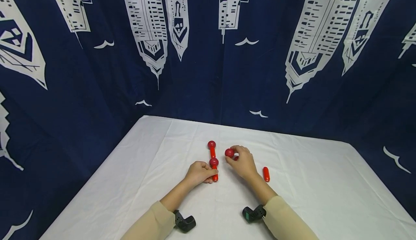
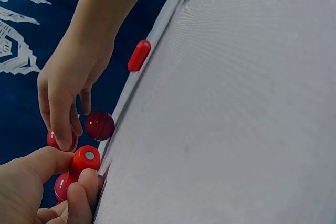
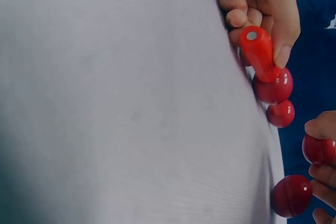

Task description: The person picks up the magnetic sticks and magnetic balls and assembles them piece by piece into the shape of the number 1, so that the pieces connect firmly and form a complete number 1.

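Observation:
In the head view, a line of red pieces lies on the white cloth: a far ball (image 1: 211, 144), a short rod (image 1: 212, 152), a second ball (image 1: 213, 162) and a near rod (image 1: 215, 177). My left hand (image 1: 199, 172) pinches that near rod between thumb and fingers; a silver disc shows in its end in both wrist views. To the right, my right hand (image 1: 243, 163) holds a glossy red ball (image 1: 229, 152) by thumb and fingertips, apart from the line. Another red ball (image 3: 292, 196) sits under the right hand's fingers, mostly hidden in the head view.
A loose red rod (image 1: 266, 174) lies to the right of my right forearm. The white cloth (image 1: 156, 182) covers the table, whose far edge meets a dark blue curtain (image 1: 201, 99) with white building prints. Black wrist cameras (image 1: 186, 224) are strapped at both sleeves.

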A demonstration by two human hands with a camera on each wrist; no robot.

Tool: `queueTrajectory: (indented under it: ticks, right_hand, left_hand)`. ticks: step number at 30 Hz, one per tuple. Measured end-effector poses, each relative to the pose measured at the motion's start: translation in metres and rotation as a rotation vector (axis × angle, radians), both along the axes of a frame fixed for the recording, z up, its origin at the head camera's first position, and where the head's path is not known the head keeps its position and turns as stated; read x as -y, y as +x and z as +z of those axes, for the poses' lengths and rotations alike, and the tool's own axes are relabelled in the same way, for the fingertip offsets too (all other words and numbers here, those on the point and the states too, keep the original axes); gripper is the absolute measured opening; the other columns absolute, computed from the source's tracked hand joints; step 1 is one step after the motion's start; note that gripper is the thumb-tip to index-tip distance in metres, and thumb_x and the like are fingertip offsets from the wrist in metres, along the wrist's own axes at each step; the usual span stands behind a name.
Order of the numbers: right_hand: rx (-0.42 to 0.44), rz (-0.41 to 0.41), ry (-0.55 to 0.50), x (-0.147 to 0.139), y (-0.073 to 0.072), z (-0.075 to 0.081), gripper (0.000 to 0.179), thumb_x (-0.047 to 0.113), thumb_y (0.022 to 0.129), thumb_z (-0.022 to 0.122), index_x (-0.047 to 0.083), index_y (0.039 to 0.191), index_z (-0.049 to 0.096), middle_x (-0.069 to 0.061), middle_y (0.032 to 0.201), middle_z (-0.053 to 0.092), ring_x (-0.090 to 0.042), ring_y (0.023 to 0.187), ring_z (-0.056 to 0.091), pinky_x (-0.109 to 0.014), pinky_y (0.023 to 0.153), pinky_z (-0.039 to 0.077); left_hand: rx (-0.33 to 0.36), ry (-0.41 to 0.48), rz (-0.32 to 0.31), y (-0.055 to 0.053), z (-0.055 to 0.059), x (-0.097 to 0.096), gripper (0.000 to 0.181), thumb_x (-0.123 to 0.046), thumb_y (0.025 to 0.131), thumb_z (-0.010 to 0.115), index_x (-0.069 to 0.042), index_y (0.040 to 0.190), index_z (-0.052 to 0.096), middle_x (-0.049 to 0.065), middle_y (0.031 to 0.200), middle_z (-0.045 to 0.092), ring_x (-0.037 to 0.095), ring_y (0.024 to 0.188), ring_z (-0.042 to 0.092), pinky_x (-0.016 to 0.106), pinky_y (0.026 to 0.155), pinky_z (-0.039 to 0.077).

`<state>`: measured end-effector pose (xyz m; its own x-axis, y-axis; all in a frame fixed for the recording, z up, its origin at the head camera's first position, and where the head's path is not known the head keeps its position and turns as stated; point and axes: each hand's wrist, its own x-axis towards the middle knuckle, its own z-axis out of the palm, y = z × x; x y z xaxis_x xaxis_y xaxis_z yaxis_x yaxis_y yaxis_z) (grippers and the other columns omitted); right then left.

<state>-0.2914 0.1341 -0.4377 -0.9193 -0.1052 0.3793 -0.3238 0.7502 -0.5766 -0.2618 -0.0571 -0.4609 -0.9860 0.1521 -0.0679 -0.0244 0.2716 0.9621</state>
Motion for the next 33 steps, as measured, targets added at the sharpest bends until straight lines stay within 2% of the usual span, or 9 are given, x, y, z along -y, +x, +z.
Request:
queueTrajectory:
  ticks: [5, 18, 24, 28, 33]
  right_hand:
    - [0.014, 0.001, -0.032, 0.0, 0.006, 0.007, 0.04, 0.021, 0.081, 0.079, 0.0, 0.112, 0.065, -0.015, 0.106, 0.066, -0.031, 0.102, 0.057, -0.046, 0.088, 0.046]
    - [0.025, 0.012, -0.075, -0.002, 0.019, 0.013, 0.041, 0.022, 0.081, 0.081, 0.002, 0.113, 0.064, -0.013, 0.105, 0.066, -0.029, 0.103, 0.057, -0.044, 0.089, 0.049]
    - [0.017, 0.02, -0.096, -0.001, 0.028, 0.014, 0.042, 0.02, 0.08, 0.081, 0.002, 0.114, 0.065, -0.012, 0.104, 0.066, -0.029, 0.101, 0.058, -0.044, 0.086, 0.051]
    - [0.009, 0.031, -0.131, 0.0, 0.033, 0.013, 0.04, 0.017, 0.079, 0.082, 0.001, 0.111, 0.065, -0.01, 0.099, 0.067, -0.027, 0.093, 0.061, -0.041, 0.081, 0.053]
    - [0.042, 0.029, -0.194, 0.001, 0.04, 0.011, 0.036, 0.016, 0.079, 0.082, 0.002, 0.109, 0.066, -0.005, 0.09, 0.065, -0.025, 0.086, 0.061, -0.037, 0.078, 0.052]
  left_hand:
    - [-0.003, 0.0, -0.003, 0.0, 0.0, 0.0, 0.022, -0.015, 0.084, 0.076, 0.001, 0.076, 0.063, 0.002, 0.059, 0.061, 0.006, 0.047, 0.058, 0.017, 0.05, 0.05]
    - [-0.002, -0.006, -0.017, 0.0, 0.0, 0.001, 0.023, -0.018, 0.085, 0.076, -0.001, 0.075, 0.063, 0.002, 0.057, 0.061, 0.007, 0.046, 0.058, 0.016, 0.049, 0.049]
    - [-0.011, 0.0, -0.026, -0.001, -0.001, 0.001, 0.024, -0.018, 0.084, 0.076, -0.001, 0.075, 0.063, 0.002, 0.058, 0.062, 0.007, 0.046, 0.059, 0.016, 0.05, 0.049]
    - [-0.013, 0.002, -0.027, -0.001, -0.001, 0.001, 0.024, -0.018, 0.084, 0.076, -0.001, 0.074, 0.063, 0.002, 0.058, 0.062, 0.007, 0.047, 0.058, 0.016, 0.049, 0.049]
    - [-0.019, 0.018, -0.022, 0.0, 0.0, 0.001, 0.023, -0.017, 0.083, 0.076, -0.001, 0.073, 0.063, 0.001, 0.057, 0.062, 0.006, 0.046, 0.058, 0.016, 0.049, 0.049]
